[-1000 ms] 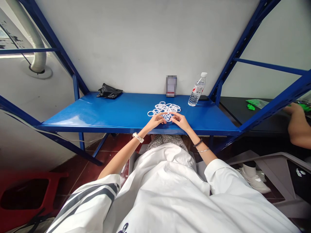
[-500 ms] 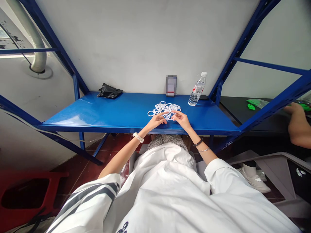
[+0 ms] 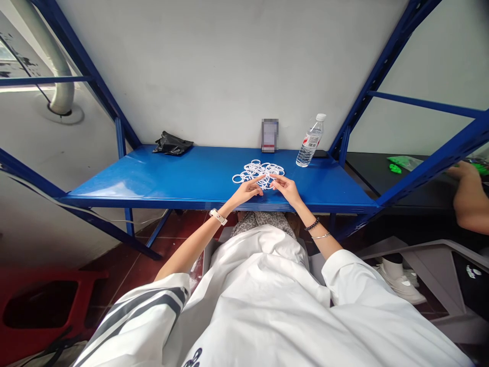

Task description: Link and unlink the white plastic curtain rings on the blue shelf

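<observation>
A heap of several white rings (image 3: 260, 169) lies on the blue shelf (image 3: 171, 178) near its front edge. Both my hands meet at the near side of the heap. My left hand (image 3: 248, 189) has its fingers curled and pinched on a white ring, index finger pointing into the heap. My right hand (image 3: 287, 187) faces it, fingers pinched on the same small ring piece. A watch sits on my left wrist, and two bracelets on my right.
A clear water bottle (image 3: 310, 140) stands at the back right of the shelf, a small card (image 3: 269, 135) leans on the wall, a black bag (image 3: 171, 145) lies back left. Another person's arm (image 3: 468, 196) rests at the right. A red stool (image 3: 38, 306) is lower left.
My hands have shifted slightly forward toward the heap of rings and my fingers have regripped; everything else stays put.
</observation>
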`<state>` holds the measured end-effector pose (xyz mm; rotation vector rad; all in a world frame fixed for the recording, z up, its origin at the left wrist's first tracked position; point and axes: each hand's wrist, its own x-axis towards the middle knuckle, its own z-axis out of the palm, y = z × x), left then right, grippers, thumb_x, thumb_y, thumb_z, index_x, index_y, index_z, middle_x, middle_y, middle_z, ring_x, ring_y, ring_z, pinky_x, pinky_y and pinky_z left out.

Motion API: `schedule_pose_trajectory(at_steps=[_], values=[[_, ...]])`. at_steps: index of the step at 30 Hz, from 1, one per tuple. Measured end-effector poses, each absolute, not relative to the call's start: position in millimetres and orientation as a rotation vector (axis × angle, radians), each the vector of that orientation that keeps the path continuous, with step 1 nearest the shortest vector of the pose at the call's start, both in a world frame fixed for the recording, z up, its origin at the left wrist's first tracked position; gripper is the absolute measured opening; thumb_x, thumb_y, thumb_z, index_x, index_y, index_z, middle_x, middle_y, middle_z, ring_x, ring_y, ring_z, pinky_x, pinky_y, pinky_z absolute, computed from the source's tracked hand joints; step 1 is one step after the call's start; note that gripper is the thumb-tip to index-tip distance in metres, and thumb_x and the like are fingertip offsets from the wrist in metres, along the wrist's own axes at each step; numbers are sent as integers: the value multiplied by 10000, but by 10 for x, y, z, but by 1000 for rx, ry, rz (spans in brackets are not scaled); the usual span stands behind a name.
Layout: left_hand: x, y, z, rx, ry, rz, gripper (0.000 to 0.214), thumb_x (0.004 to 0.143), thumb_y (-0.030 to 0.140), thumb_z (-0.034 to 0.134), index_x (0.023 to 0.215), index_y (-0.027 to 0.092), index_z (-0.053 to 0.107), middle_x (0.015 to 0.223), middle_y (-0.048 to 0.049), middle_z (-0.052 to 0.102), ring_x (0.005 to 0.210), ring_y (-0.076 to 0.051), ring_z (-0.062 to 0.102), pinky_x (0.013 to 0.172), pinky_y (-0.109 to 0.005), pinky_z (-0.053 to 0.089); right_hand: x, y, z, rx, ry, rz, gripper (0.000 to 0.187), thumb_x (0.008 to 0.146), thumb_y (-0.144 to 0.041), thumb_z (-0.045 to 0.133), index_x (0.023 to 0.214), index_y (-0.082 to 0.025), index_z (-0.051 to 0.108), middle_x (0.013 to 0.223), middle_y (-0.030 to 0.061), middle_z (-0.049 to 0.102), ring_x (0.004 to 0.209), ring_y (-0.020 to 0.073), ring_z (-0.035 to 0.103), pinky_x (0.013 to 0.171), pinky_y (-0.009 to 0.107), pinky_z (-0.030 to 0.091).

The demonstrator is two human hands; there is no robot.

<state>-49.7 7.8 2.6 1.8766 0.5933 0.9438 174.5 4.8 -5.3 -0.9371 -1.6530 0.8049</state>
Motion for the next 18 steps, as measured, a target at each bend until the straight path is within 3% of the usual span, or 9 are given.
schedule_pose_trajectory(at_steps=[18], values=[[-494,71,20,1868,576,933,656,907,280,615,1524,187,412,834,-22,709,833,-159,654,881,-311,497,1749,42,-49,-892,-1739,824,497,864,-496,635,1297,-255,674,913,55,766,749,205,688,802,405,613]])
